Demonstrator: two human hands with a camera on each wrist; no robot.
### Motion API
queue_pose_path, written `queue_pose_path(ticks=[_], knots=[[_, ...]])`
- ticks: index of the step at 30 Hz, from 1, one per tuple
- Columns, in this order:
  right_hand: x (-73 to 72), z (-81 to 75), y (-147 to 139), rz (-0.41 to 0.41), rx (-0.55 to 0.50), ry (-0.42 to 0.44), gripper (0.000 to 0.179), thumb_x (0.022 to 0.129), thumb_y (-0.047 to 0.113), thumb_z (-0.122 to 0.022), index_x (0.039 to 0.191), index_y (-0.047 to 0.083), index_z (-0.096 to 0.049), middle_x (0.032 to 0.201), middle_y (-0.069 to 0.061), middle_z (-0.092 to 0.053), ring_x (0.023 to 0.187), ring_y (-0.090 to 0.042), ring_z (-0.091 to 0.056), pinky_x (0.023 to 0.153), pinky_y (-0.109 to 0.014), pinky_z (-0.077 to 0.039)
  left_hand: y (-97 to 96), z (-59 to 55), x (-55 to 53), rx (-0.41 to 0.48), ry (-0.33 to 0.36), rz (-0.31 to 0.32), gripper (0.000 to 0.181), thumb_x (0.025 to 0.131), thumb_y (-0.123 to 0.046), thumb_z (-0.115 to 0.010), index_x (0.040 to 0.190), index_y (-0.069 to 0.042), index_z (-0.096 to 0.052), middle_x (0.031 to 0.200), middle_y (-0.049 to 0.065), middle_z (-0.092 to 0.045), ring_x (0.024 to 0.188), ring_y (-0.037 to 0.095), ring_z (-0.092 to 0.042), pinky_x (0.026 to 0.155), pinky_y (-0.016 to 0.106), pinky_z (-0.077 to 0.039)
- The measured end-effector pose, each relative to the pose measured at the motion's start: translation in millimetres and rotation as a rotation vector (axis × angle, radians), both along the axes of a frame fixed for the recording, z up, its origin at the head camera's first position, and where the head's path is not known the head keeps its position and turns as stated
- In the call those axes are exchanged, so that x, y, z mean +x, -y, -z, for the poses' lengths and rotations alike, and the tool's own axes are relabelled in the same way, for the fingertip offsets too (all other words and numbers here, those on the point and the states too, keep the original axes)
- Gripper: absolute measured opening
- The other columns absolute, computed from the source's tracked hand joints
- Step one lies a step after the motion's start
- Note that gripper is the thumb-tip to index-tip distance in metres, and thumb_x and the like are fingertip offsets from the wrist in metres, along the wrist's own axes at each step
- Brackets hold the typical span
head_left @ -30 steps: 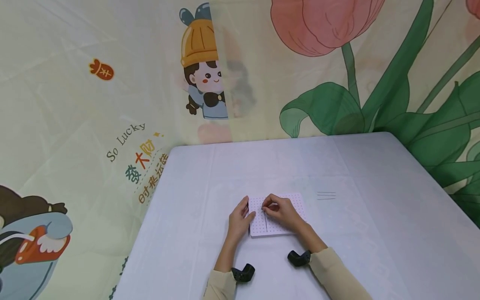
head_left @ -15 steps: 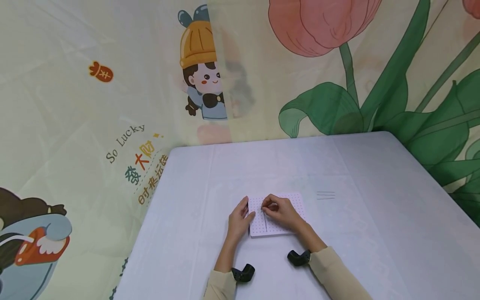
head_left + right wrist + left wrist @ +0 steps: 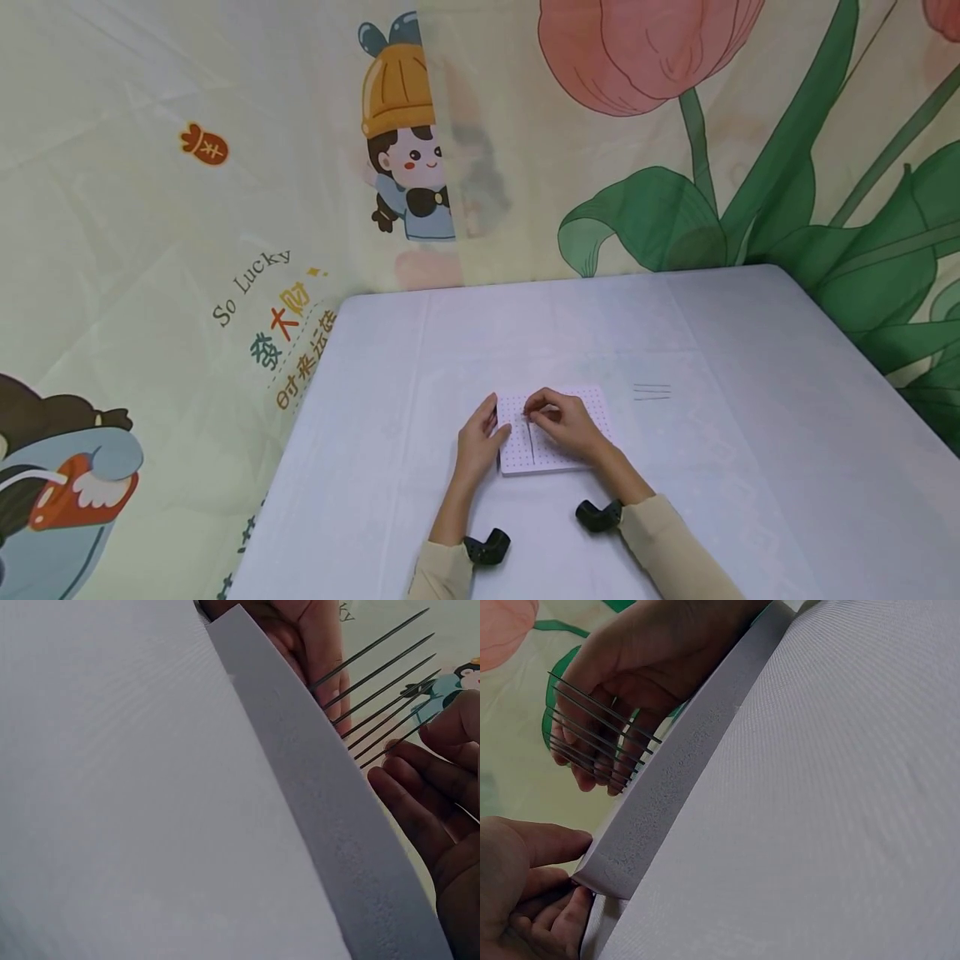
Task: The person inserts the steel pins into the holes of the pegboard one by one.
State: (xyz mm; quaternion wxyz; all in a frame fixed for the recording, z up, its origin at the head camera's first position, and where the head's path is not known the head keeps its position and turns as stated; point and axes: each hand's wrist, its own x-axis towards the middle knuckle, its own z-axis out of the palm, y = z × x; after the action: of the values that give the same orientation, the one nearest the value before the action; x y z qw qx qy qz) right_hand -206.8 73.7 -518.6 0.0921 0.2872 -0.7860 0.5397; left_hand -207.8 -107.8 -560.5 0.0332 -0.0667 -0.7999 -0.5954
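Observation:
A white pegboard [image 3: 513,450] with a grid of small dots or holes lies on the table. My left hand [image 3: 475,440] holds its left edge, thumb on top and fingers curled at the corner in the left wrist view. Several thin dark rods [image 3: 379,679] stand upright in one row on the board. Above that row, my right hand [image 3: 564,423] pinches a rod between thumb and fingertips at the far end. How deep this rod sits in the board cannot be told.
Three loose dark rods [image 3: 652,391] lie side by side to the right of the pegboard. A white cloth covers the table [image 3: 390,400]. Behind it hangs a printed curtain [image 3: 300,125]. Black wrist cameras sit on both wrists.

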Motion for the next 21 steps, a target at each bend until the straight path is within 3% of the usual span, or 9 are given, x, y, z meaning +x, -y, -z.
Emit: queue_pose_path(ticks=[4,7,13,16,21], knots=[[-2.2,4.3,-10,0.033,-0.060,-0.024,0.011,0.084,-0.009,-0.058,0.095,-0.008,-0.060,0.089,-0.018,-0.065,0.085,-0.031,-0.064,0.076,-0.029,-0.057,-1.8,1.0,-0.1,-0.004,0.021,-0.002,0.058,0.084,0.001,-0.062,0.136,0.003,-0.038,0.143,0.016,-0.035,0.129,0.025,-0.036,0.101,0.021,-0.037],[-6.6,10.0,-25,0.111,-0.062,-0.019,0.009,0.085,-0.004,-0.060,0.095,-0.005,-0.061,0.089,-0.015,-0.065,0.086,-0.027,-0.063,0.075,-0.025,-0.057,-3.2,0.9,-0.4,-0.021,0.027,-0.013,0.058,0.084,0.001,-0.062,0.137,0.002,-0.039,0.143,0.014,-0.036,0.130,0.024,-0.036,0.101,0.021,-0.037],[-23.0,35.4,-79,0.284,-0.094,0.006,0.009,0.083,0.005,-0.067,0.092,0.003,-0.066,0.088,-0.008,-0.065,0.083,-0.015,-0.061,0.073,-0.017,-0.055,-4.2,0.7,-1.1,-0.041,0.032,-0.028,0.058,0.084,-0.001,-0.063,0.137,0.000,-0.039,0.143,0.013,-0.036,0.130,0.024,-0.036,0.102,0.023,-0.037],[-23.1,38.6,-107,0.343,-0.104,-0.018,0.008,0.082,0.004,-0.068,0.089,0.002,-0.067,0.087,-0.010,-0.066,0.082,-0.010,-0.061,0.073,-0.015,-0.054,-3.3,1.1,-1.9,-0.036,0.036,-0.029,0.058,0.084,-0.001,-0.063,0.137,0.001,-0.039,0.143,0.012,-0.036,0.129,0.024,-0.036,0.102,0.023,-0.037],[-21.0,42.0,-145,0.482,0.032,-0.036,0.009,0.084,0.014,-0.068,0.090,0.007,-0.068,0.087,-0.003,-0.067,0.082,-0.004,-0.060,0.074,-0.010,-0.051,-1.7,1.5,-2.7,-0.025,0.031,-0.032,0.058,0.084,0.000,-0.063,0.137,0.001,-0.039,0.143,0.013,-0.036,0.129,0.024,-0.037,0.102,0.023,-0.036]])
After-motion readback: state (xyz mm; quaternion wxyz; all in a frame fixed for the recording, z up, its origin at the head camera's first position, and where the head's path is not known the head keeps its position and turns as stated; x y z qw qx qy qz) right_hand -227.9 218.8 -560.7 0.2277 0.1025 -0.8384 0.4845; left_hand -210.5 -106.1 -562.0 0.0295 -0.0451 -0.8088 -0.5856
